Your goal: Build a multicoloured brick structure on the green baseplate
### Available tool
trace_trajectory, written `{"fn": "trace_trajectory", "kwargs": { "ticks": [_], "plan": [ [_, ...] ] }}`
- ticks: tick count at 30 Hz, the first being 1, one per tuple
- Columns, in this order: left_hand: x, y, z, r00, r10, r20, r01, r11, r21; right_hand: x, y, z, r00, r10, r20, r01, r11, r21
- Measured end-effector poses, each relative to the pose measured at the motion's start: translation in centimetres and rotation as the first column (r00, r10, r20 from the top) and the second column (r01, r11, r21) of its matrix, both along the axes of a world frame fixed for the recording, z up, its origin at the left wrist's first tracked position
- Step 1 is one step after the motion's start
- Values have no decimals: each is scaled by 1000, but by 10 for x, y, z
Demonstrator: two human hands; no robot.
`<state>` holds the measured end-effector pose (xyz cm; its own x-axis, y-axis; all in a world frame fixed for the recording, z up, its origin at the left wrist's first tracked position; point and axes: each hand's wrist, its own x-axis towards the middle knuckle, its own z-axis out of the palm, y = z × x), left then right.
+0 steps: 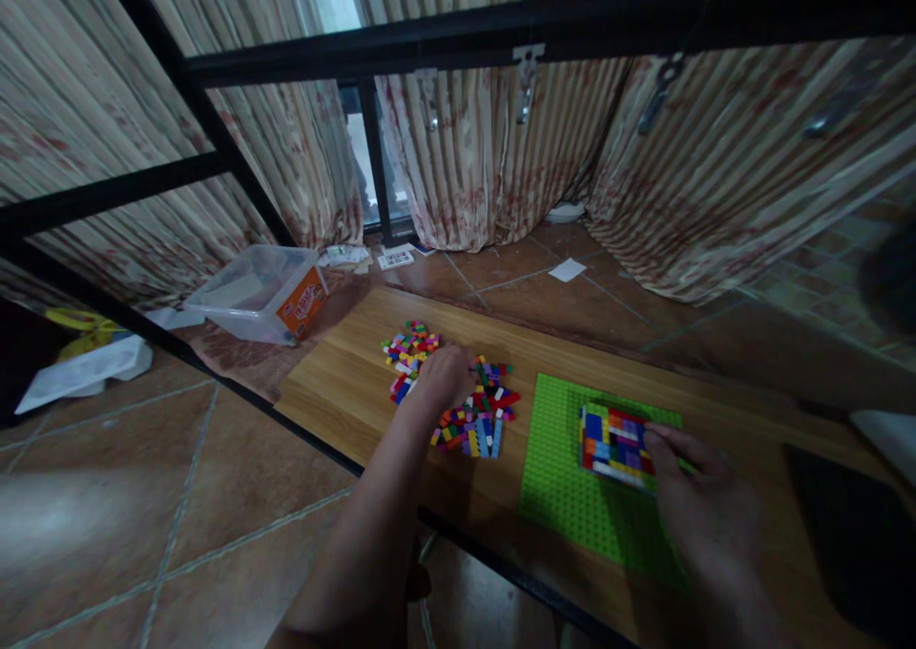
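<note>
Picking bricks from loose pile, adding to block on green baseplate — mid-build.

Clear plastic bin (259, 291) with orange label sits on the floor at 10 o'clock off the bench (343, 382). Left hand (445, 374) rests palm-down on the loose brick pile (458, 391), fingers curled into the bricks — can't tell if one is pinched, grip hidden under the hand. Pile spreads from 11 o'clock of that hand round to 5 o'clock. Green baseplate (565, 458) lies flat just beside the pile at 3 o'clock. Multicolour brick block (615, 444) stands on it, upper right part. Right hand (705, 496) lies on the plate at 4 o'clock of the block, fingertips (662, 439) touching the block's right edge, fingers partly bent, gripping nothing separate. Judged step: fetching a brick. Next move likely calls for lifting one brick clear and carrying it across to the block while the right hand steadies it.
</note>
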<state>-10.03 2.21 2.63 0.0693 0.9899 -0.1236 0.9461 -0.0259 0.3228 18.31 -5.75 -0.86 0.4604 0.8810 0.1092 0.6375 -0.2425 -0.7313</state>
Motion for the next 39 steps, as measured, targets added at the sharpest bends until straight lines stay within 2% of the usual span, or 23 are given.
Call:
{"fn": "trace_trajectory", "kwargs": {
  "ticks": [3, 7, 9, 14, 19, 23, 27, 32, 35, 39],
  "plan": [
    [-3, 0, -3, 997, -35, 71, 35, 999, 9, 0, 0, -1, 1000, 3, 13, -2, 1000, -5],
    [0, 2, -4, 990, -15, 140, 7, 998, 57, 0, 0, -2, 1000, 13, 25, -14, 1000, 18],
    [4, 2, -2, 992, -31, 122, 20, 996, 85, 0, 1, -2, 1000, 14, 25, -15, 1000, 12],
    [19, 3, -4, 984, -168, 65, 160, 979, 124, 0, 1, -1, 1000, 10, 22, -10, 1000, -3],
    [24, 3, -11, 988, -148, 45, 142, 983, 115, 0, 1, -1, 999, 35, 14, -35, 999, 30],
    [20, 2, -10, 990, -129, 64, 121, 987, 109, -1, 1, 1, 999, 40, 11, -41, 998, 50],
    [12, 2, -4, 961, -158, 226, 137, 985, 104, -1, 1, 0, 999, 42, 6, -43, 997, 63],
    [3, 0, 1, 834, -210, 510, 189, 978, 92, -1, 1, 0, 999, 47, 12, -47, 997, 60],
    [3, -4, 4, 809, -206, 550, 189, 978, 89, -1, 1, 1, 999, 40, 23, -42, 998, 47],
    [6, -5, 5, 825, -167, 540, 182, 983, 25, -2, 0, 1, 998, 53, 30, -54, 998, 45]
  ]
}}
